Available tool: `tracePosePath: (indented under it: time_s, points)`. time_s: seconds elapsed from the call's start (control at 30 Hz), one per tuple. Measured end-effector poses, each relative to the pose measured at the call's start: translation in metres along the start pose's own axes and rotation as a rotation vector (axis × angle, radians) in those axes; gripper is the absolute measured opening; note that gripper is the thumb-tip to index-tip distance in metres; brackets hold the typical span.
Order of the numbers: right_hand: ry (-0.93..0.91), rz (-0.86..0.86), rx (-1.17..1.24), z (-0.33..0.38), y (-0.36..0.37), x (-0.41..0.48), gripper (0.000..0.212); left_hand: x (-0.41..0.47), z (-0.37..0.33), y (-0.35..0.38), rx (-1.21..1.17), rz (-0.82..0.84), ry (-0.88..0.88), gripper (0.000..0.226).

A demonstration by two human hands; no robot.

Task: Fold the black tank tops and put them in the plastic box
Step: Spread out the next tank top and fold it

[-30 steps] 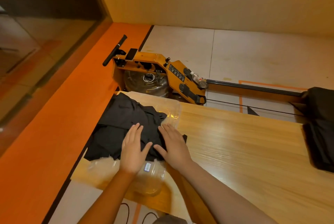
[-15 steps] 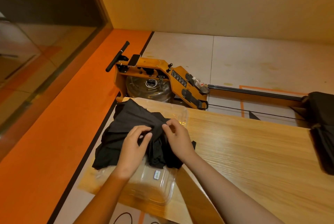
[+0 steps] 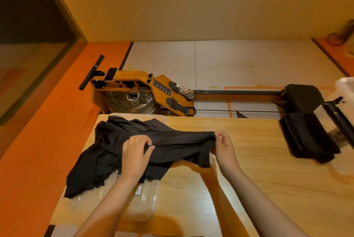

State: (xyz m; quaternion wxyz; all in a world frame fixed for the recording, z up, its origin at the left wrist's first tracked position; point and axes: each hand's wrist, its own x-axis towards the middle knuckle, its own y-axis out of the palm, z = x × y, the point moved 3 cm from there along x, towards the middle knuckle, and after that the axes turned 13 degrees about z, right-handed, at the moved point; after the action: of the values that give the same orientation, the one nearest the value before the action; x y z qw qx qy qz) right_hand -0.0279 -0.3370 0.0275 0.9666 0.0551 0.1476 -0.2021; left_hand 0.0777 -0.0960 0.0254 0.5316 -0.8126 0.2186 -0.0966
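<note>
A heap of black tank tops (image 3: 107,152) lies over a clear plastic box (image 3: 145,198) at the left end of the wooden table (image 3: 249,189). One black tank top (image 3: 183,145) is stretched out to the right above the heap. My left hand (image 3: 136,154) pinches its edge over the box. My right hand (image 3: 223,145) pinches the other end, held a little above the table. Most of the box is hidden under the cloth. A second stack of black cloth (image 3: 308,137) lies at the table's right end.
Behind the table stands an orange rowing machine (image 3: 141,91) with a water tank and a long rail (image 3: 237,93). An orange floor strip runs along the left. A black tripod leg (image 3: 339,116) and a white object (image 3: 346,87) are at the far right.
Both hands went from lying flat on the heap to pinching a tank top. My right hand has pulled its end out to the right, away from the box.
</note>
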Motion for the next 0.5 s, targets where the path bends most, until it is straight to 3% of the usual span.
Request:
tracePosePath:
  time_s: [0.13,0.23,0.33,0.5]
  points:
    - [0.020,-0.159,0.016,-0.004,-0.050,-0.006,0.029,0.006,-0.053,0.014,-0.154,0.117,0.074,0.018]
    - [0.029,-0.298,-0.030,0.000,-0.090,-0.012,0.023,0.009,-0.076,0.032,-0.116,0.187,0.129,0.007]
    - [0.027,-0.405,-0.093,0.000,-0.133,-0.019,0.022,0.016,-0.081,0.052,-0.127,0.266,0.047,0.034]
    - [0.150,-0.511,-0.209,-0.032,-0.185,-0.040,0.024,0.020,-0.100,0.088,-0.140,0.445,0.028,0.038]
